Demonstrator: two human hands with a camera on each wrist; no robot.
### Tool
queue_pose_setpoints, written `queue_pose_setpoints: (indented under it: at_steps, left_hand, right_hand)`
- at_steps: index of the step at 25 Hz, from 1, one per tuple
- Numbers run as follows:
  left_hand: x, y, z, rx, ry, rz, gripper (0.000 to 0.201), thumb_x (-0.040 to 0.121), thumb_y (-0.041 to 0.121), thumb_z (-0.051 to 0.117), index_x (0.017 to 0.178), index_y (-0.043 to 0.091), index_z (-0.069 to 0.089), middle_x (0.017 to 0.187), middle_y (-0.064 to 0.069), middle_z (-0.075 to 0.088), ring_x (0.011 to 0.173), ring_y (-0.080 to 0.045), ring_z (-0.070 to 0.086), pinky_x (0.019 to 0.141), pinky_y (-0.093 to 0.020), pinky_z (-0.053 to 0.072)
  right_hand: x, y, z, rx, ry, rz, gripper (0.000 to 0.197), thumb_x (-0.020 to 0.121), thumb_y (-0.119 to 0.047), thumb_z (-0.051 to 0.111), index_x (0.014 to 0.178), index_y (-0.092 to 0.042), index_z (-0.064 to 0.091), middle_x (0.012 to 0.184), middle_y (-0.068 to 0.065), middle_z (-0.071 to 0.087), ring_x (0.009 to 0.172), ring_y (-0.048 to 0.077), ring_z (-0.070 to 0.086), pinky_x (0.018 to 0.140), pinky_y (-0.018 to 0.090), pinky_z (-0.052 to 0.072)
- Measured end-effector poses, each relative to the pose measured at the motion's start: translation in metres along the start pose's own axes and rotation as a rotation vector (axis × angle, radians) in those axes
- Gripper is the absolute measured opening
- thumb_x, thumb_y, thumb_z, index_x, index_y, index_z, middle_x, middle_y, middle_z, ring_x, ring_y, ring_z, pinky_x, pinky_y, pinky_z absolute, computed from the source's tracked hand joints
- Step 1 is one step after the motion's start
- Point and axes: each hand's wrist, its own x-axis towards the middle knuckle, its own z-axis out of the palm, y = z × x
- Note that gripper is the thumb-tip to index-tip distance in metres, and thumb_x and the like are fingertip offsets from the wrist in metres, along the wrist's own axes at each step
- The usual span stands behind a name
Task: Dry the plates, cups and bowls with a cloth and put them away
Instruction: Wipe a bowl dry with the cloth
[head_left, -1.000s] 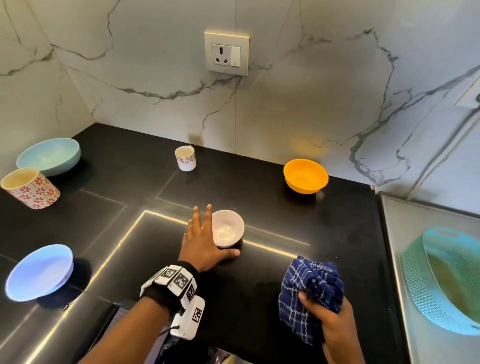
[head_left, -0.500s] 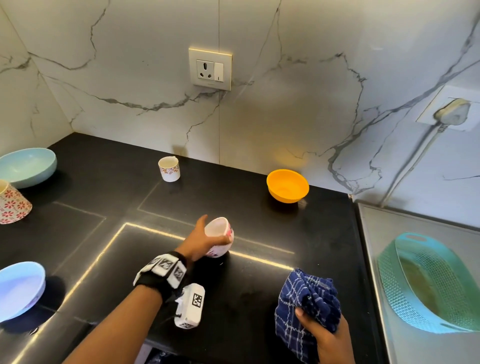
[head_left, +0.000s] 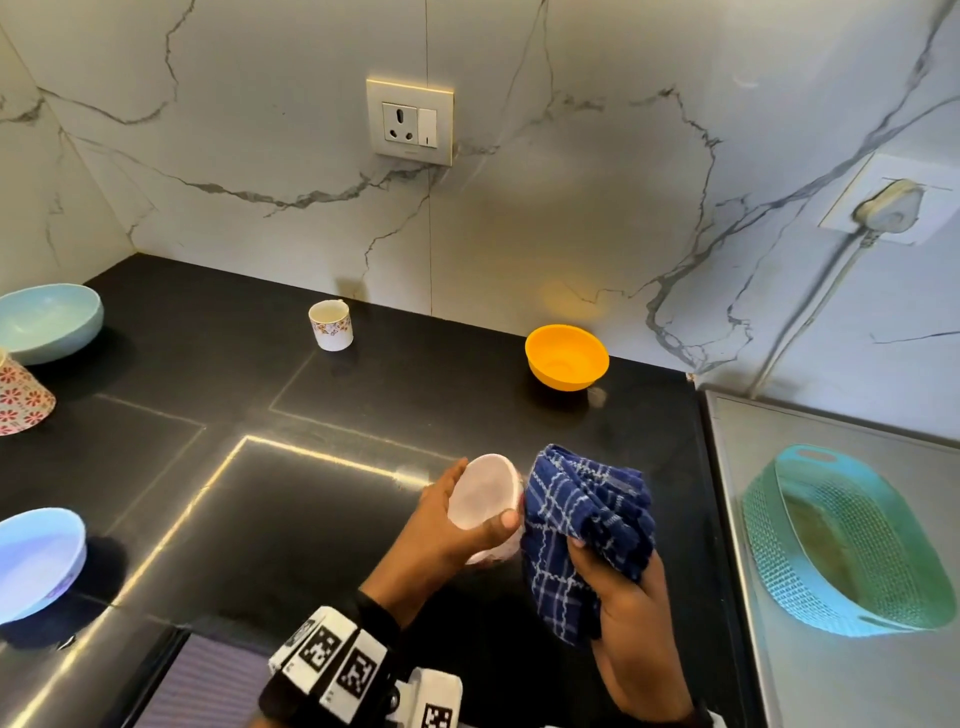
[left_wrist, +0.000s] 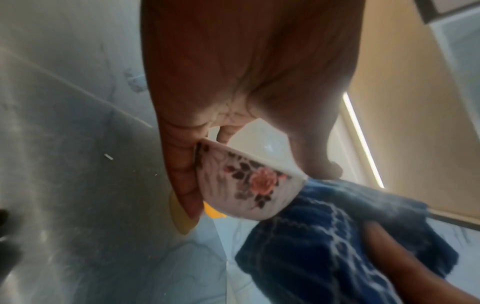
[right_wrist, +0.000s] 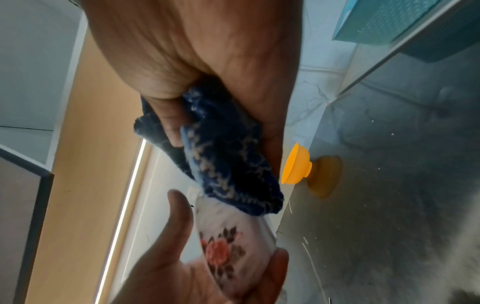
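Room: kitchen corner, white marble-look wall with grey veins, wall socket (head_left: 410, 122) up at 12 o'clock, a plugged-in adapter (head_left: 887, 209) over at 2 o'clock.
Bench: glossy black bench (head_left: 218, 467) with thin light lines reflecting off it; steel draining surface (head_left: 852, 691) butts up against it on the 3 o'clock side.
Left hand: the left hand (head_left: 441, 530) is wrapped round a small white bowl (head_left: 480, 501), thumb on the near rim, fingers round the far side, held up off the bench and tipped toward the camera.
Bowl detail: left wrist view shows a pink rose with dark leaves on the outside of it (left_wrist: 249, 185).
Right hand: the right hand (head_left: 618, 587) is gripping a bunched-up blue checked cloth (head_left: 587, 525), closed tight on it; the cloth touches the bowl's right side at the rim.
Orange bowl: orange bowl (head_left: 566, 357) sits upright at about 1 o'clock near the wall, well apart from the hands.
Small cup: floral cup (head_left: 331, 325) at 11 o'clock, upright.
Left edge: pale teal bowl (head_left: 49, 322) and a red-flower cup (head_left: 21, 400) at 10 o'clock, light blue bowl (head_left: 36, 561) at 8 o'clock.
Basket: teal mesh basket (head_left: 831, 545) on the steel surface at 3 o'clock.
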Motion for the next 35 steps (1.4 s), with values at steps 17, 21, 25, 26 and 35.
queue_pose_setpoints:
  at_steps: [17,21,25,26,35]
  left_hand:
    - [-0.043,-0.009,0.023,-0.797,-0.071,-0.02,0.105,0.046,0.06,0.09,0.135,0.019,0.054,0.132,-0.018,0.06,0.119,-0.036,0.059,0.095,-0.047,0.052]
    - [-0.041,-0.01,0.01,-0.719,-0.077,-0.054,0.079,0.042,0.053,0.093,0.112,0.026,0.072,0.114,-0.01,0.07,0.1,-0.027,0.069,0.084,-0.05,0.055]
    - [-0.039,-0.014,-0.015,-0.645,-0.089,-0.184,0.084,0.042,0.051,0.093,0.117,0.023,0.069,0.118,-0.013,0.064,0.102,-0.03,0.066,0.088,-0.061,0.052]
    - [-0.037,-0.016,-0.02,-0.638,-0.095,-0.189,0.085,0.045,0.053,0.091,0.12,0.022,0.066,0.121,-0.014,0.063,0.104,-0.031,0.065,0.09,-0.063,0.049]
    - [-0.054,0.002,-0.05,-0.532,-0.308,-0.098,0.069,0.069,0.048,0.079,0.12,0.004,0.061,0.111,-0.027,0.06,0.096,-0.035,0.062,0.084,-0.039,0.053]
  right_hand:
    - [-0.022,0.006,0.006,-0.038,0.042,0.014,0.04,0.078,-0.016,0.066,0.118,-0.022,0.064,0.116,-0.002,0.069,0.109,0.017,0.065,0.093,0.033,0.053]
    - [-0.029,0.009,0.006,-0.247,0.127,-0.026,0.031,0.089,0.003,0.057,0.11,-0.018,0.066,0.106,-0.001,0.073,0.1,0.016,0.068,0.092,0.037,0.054]
    - [-0.045,0.01,0.001,-0.254,0.286,-0.043,0.028,0.085,0.0,0.064,0.102,-0.022,0.068,0.1,-0.005,0.074,0.096,0.014,0.069,0.09,0.039,0.054]
    - [-0.05,0.01,0.004,-0.33,0.254,-0.111,0.032,0.083,0.003,0.067,0.1,-0.023,0.067,0.099,-0.01,0.073,0.094,0.009,0.069,0.087,0.029,0.054]
    - [-0.066,0.029,0.079,-1.563,-0.29,-0.56,0.048,0.082,-0.034,0.043,0.122,-0.016,0.062,0.119,-0.004,0.067,0.107,0.017,0.052,0.091,0.028,0.048]
